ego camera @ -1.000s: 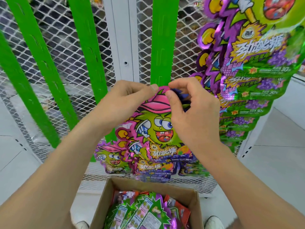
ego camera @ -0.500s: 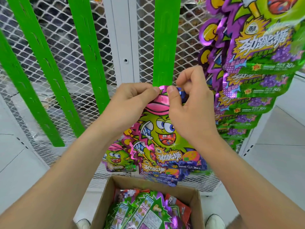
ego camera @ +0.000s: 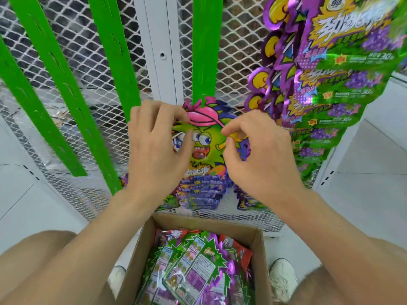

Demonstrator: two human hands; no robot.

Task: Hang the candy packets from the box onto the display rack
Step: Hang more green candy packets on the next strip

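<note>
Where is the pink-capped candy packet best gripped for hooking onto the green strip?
Likely the top corners beside the pink cap, from the front. The pink-capped packet faces forward, its top at the lower end of the green strip, so pinching either side of centre leaves the top free. The right hand pinches its side lower down; the left hand touches the other side.

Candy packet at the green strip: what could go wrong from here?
The candy packet meets the green strip only at its top edge. Whether it is hooked is unclear, so letting go may drop it.
The right hand pinches its right edge; a tug could pull it off.
</note>
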